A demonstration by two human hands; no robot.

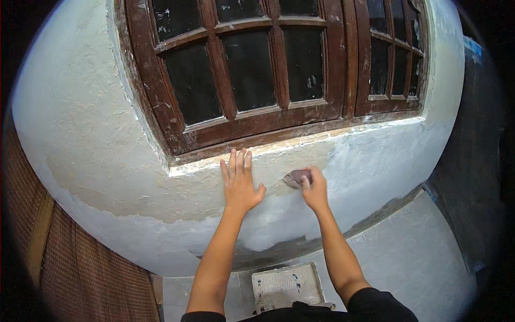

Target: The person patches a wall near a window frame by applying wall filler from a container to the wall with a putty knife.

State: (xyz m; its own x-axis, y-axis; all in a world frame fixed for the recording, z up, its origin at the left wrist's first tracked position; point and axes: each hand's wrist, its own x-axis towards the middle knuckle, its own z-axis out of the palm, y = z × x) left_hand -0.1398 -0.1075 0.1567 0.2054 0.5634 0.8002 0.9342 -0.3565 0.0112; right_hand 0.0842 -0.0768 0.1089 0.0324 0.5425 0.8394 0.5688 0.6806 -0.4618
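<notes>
My left hand (241, 185) lies flat on the wall (118, 185) with its fingers stretched out, the fingertips reaching the pale ledge under the brown wooden window (252, 121). Off to its right, my right hand (315, 190) grips a purplish-brown piece of sandpaper (296, 178) between thumb and fingers, held against the wall below the window. The wall is rough beige around the window's lower left, and smoother whitish-grey lower down and to the right. Part of the sandpaper is hidden by my fingers.
On the grey floor below the wall sits a whitish paint tray (287, 287) with dark specks. A brown woven panel (91, 268) with a wooden strip (40, 236) stands at the left. A dark surface (472, 150) rises at the far right.
</notes>
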